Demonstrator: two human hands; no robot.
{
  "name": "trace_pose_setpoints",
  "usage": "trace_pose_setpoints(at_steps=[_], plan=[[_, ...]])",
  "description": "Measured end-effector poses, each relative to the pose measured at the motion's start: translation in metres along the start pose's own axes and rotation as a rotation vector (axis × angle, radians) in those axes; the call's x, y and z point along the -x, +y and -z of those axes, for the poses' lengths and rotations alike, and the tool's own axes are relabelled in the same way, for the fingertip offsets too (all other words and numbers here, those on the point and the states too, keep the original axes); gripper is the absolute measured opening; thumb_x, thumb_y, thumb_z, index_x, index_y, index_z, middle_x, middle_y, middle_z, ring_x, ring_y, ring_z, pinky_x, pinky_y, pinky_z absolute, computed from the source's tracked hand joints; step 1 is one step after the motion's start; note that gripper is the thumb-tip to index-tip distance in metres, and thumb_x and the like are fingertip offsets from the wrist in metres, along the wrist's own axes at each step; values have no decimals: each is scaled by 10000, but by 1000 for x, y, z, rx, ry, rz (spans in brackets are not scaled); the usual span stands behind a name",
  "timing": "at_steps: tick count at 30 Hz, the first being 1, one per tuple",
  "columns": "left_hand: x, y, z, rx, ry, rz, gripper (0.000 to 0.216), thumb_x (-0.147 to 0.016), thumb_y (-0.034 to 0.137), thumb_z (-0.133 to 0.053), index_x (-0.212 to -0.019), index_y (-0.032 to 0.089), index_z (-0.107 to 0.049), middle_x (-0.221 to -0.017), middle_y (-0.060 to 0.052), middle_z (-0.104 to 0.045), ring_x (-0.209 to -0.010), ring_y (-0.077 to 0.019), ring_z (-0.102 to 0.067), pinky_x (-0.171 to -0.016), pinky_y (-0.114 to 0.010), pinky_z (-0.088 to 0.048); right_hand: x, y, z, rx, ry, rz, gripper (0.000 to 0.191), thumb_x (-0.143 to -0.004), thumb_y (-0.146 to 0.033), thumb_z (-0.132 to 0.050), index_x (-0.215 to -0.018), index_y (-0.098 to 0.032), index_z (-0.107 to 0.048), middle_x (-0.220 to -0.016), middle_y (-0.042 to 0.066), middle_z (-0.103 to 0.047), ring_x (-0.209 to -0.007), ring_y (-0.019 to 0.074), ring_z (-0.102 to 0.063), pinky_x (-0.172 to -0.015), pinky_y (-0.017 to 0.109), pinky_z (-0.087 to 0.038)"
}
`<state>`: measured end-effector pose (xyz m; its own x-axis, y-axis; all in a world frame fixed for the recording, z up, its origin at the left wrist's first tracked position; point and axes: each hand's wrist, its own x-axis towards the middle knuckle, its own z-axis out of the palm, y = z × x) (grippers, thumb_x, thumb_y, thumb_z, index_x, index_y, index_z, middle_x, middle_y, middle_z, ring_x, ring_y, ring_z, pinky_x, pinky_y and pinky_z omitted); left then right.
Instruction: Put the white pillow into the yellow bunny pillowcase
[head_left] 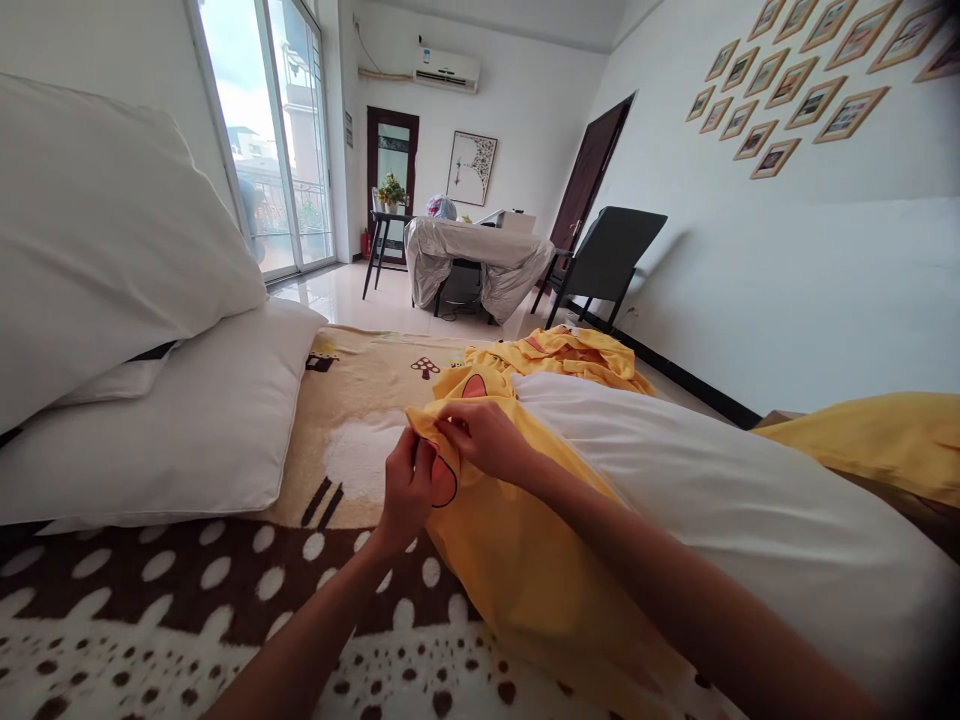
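A yellow pillowcase (517,560) with pink, dark-outlined patches lies in front of me on the patterned blanket (360,390). Its upper left corner is pinched between the fingers of my left hand (409,490). Just to the right, my right hand (484,438) grips the edge of the same corner, fingers pressed together. Both hands nearly touch. A white pillow (697,490) lies along the right side of the yellow cloth, partly covered by it. Whether the pillow's near end is inside the cloth I cannot tell.
White pillows (172,420) are stacked at the left. Crumpled yellow cloth (570,355) lies beyond my hands, and more yellow fabric (877,440) is at the far right. Farther off stand a covered table (480,245) and a black chair (611,255).
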<state>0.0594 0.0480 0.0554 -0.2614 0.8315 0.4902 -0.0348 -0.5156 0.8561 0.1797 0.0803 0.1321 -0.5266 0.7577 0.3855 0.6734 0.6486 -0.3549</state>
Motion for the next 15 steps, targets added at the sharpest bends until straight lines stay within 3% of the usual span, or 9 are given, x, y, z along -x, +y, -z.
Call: trace_pose_setpoints(at_steps=[3,8,12,15], plan=[[1,-4,-2,-14,56,17,279,-898,402,-468,-732,182,-508,-676,13,-508,-644,-128,-454,-616,-224,-381,1,2,-1,88,40,-52,179,-869,-220,-537,-822,-181,-705,-679,18,-659,-575,107,-502,-582,234,-300],[0,-6,-2,49,84,60,304,-892,417,-491,-702,180,-488,-653,26,-461,-626,-116,-412,-598,-214,-365,4,2,1,169,5,-129,164,-859,-218,-539,-800,-189,-689,-759,46,-682,-682,144,-563,-600,251,-303],[-1,-10,0,119,112,91,239,-886,387,-495,-784,173,-529,-758,1,-553,-697,-126,-486,-654,-216,-407,7,-1,5,185,51,-218,106,-817,-204,-586,-901,-190,-648,-730,17,-650,-640,136,-530,-585,249,-290],[-1,-10,1,161,125,99,203,-873,363,-501,-877,169,-562,-889,-29,-621,-788,-150,-550,-709,-237,-441,11,-10,6,91,144,-180,85,-841,-224,-564,-876,-182,-629,-712,3,-620,-613,113,-499,-587,240,-297]])
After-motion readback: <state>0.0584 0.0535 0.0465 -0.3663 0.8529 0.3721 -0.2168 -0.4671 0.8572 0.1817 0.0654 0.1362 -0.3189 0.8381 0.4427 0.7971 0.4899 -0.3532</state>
